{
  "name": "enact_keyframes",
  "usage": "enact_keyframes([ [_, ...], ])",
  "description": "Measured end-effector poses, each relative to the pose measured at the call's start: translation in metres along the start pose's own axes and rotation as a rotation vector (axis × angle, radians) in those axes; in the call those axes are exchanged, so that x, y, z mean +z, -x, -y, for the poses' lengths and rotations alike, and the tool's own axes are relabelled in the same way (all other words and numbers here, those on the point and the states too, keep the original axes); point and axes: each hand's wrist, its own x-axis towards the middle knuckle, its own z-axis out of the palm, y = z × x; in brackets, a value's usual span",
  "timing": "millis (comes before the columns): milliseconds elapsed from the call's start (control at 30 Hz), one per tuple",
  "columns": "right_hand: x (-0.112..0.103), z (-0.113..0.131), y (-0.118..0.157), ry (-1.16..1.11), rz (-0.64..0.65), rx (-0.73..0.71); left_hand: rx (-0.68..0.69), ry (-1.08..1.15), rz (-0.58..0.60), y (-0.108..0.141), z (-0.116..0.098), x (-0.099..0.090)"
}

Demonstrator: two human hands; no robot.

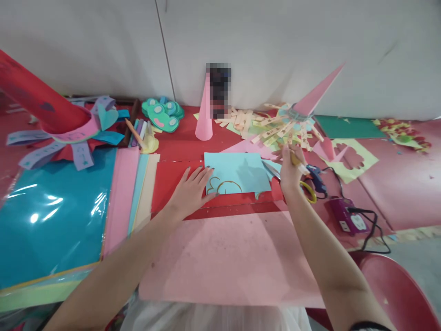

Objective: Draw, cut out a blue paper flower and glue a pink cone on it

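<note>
Brown curved outline point(229, 182) part drawn, no cut seen

On my feed, the light-blue rectangular paper sheet point(237, 166) lay mid-worktop point(413, 193), between the far and near edges. I judged the drawing partly done: a broad arch met the sheet's near edge, smaller lobes sat by its near left corner, and the rest looked unmarked. I saw no cut along those lines.

The left hand point(193, 189) had its grip released, fingers spread flat over the sheet's left edge. The right hand point(292, 166) grasped a slim yellow-and-white pen-like object point(299, 164) just beside the sheet's right edge. Yellow-handled metal scissors point(271, 169) passed beneath that wrist; I could not tell whether they touched it.

Made-up pieces stood toward the worktop's far edge: a pink paper cone point(204, 122), a green paper frog-like cutout point(161, 116) and, farther left, a red paper cone with lilac and blue strips point(65, 110).
</note>
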Motion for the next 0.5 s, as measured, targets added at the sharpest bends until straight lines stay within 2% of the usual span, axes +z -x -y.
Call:
enact_keyframes([
  [67, 0.003, -0.003, -0.002, 0.089, 0.095, -0.112, -0.019, -0.027, -0.035, 0.001, -0.001, -0.003],
  [200, 0.015, -0.014, -0.004, 0.136, 0.381, -0.175, -0.067, -0.036, -0.112, 0.001, -0.003, -0.005],
  [300, 0.025, -0.025, -0.007, 0.267, 0.566, -0.3, -0.088, -0.013, -0.129, 0.0, -0.003, -0.005],
  [400, 0.031, -0.032, -0.009, 0.342, 0.656, -0.448, -0.093, 0.011, -0.124, -0.001, -0.002, -0.006],
  [500, 0.032, -0.033, -0.007, 0.357, 0.71, -0.469, -0.101, 0.038, -0.136, -0.001, 0.0, -0.005],
])
